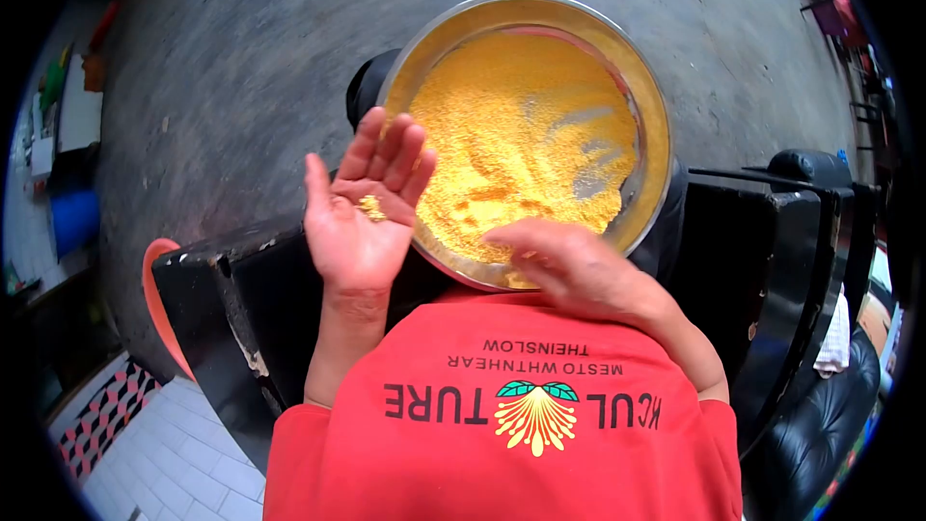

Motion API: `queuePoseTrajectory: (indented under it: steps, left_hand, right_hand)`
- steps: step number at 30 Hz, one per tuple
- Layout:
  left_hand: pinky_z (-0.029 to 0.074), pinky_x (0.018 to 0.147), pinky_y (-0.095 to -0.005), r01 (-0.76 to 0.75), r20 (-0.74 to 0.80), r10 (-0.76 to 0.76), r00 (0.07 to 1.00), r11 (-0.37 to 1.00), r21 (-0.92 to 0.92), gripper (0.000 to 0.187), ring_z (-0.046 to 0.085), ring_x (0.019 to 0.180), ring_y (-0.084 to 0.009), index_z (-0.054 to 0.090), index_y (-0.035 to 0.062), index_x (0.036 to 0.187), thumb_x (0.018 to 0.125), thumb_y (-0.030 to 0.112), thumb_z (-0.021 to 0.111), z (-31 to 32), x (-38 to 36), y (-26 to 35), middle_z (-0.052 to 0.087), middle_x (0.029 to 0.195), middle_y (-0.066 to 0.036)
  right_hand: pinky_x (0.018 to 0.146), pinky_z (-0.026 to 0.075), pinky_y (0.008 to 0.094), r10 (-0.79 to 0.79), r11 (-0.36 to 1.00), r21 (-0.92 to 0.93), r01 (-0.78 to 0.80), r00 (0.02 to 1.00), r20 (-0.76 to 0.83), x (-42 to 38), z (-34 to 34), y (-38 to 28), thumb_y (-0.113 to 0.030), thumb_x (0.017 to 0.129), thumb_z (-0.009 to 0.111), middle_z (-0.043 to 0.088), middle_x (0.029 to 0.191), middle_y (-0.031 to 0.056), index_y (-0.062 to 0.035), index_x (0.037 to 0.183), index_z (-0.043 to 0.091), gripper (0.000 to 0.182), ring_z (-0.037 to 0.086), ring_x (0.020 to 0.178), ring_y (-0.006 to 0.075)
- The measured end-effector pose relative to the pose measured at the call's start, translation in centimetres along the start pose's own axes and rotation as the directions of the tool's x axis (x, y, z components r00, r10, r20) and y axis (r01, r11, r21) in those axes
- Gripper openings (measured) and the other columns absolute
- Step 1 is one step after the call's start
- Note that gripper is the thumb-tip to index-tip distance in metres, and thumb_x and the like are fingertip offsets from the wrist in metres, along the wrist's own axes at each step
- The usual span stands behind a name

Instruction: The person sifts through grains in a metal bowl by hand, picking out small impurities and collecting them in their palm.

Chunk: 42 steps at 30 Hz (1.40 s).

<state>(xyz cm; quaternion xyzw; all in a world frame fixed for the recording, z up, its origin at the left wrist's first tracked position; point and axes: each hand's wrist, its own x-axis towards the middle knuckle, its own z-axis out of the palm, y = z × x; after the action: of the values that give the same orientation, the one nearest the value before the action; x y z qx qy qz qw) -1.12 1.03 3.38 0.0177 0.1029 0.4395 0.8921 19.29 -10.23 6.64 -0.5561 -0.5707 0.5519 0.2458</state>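
Note:
A wide metal basin [658, 125] rests on my lap, holding a broad layer of yellow, coarse grain meal [482, 96]. My left hand [365, 217] is raised palm up at the basin's left rim, its fingers stretched out. On that palm lies a small clump of the yellow grains [370, 208]. Over the near edge of the basin, low above the meal, is my right hand [569, 260], fingers pointing left and loosely bent. Its fingertips are slightly blurred, and I see nothing between them. Streaks of bare metal show through the meal on the right side.
Black furniture [231, 318] with chipped edges stands to my left, beside an orange-pink curved rim [159, 299]. Dark seats [743, 260] stand to my right, with a white cloth [833, 338] on one. Grey concrete floor [231, 68] stretches ahead; a blue container [74, 222] is far left.

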Motion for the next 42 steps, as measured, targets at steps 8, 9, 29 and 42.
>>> queuePoseTrajectory:
  steps: [8, 9, 29, 42]
  left_hand:
    - [0.032, 0.11, -0.0485, -0.012, 0.031, 0.011, 0.999, 0.999, 0.043, 0.061, 0.044, 0.129, -0.0334, 0.036, -0.0055, 0.137, 0.101, 0.042, 0.024, -0.5, -0.3, 0.2, 0.046, 0.136, -0.024]
    - [0.032, 0.11, -0.0486, -0.013, 0.023, 0.012, 1.0, 0.999, 0.044, 0.06, 0.044, 0.129, -0.0333, 0.036, -0.0054, 0.137, 0.102, 0.041, 0.024, -0.7, -0.3, 0.3, 0.046, 0.136, -0.024]
    - [0.032, 0.111, -0.0476, -0.007, 0.038, 0.005, 0.999, 0.998, 0.063, 0.058, 0.043, 0.129, -0.0324, 0.033, -0.0066, 0.138, 0.102, 0.038, 0.026, -0.9, -0.6, 0.4, 0.044, 0.137, -0.024]
    - [0.032, 0.111, -0.0479, -0.006, 0.046, 0.003, 0.999, 0.998, 0.061, 0.057, 0.044, 0.129, -0.0328, 0.034, -0.0067, 0.138, 0.102, 0.037, 0.025, -0.9, -0.6, 0.5, 0.044, 0.137, -0.024]
  right_hand:
    - [0.092, 0.046, 0.0291, -0.178, 0.984, -0.114, 0.14, 0.852, -0.493, 4.4, -2.4, 3.1, 0.008, 0.086, 0.051, 0.059, 0.114, 0.0127, -0.0017, 0.126, 0.052, 0.041, 0.057, 0.107, 0.0209]
    - [0.091, 0.046, 0.0285, -0.137, 0.984, -0.174, 0.046, 0.818, -0.559, 3.8, -3.8, 3.1, 0.006, 0.089, 0.049, 0.059, 0.116, 0.0114, -0.002, 0.128, 0.051, 0.04, 0.057, 0.107, 0.0181]
    - [0.091, 0.046, 0.0389, -0.254, 0.934, -0.352, 0.054, 0.794, -0.552, -1.2, -4.5, 3.3, 0.003, 0.084, 0.051, 0.061, 0.106, 0.0223, 0.001, 0.112, 0.058, 0.029, 0.059, 0.103, 0.0356]
    - [0.089, 0.045, 0.0404, -0.318, 0.762, -0.641, -0.092, 0.809, -0.494, -1.2, -4.3, 4.7, 0.004, 0.075, 0.057, 0.06, 0.102, 0.0171, -0.0012, 0.105, 0.059, 0.03, 0.057, 0.1, 0.0341]
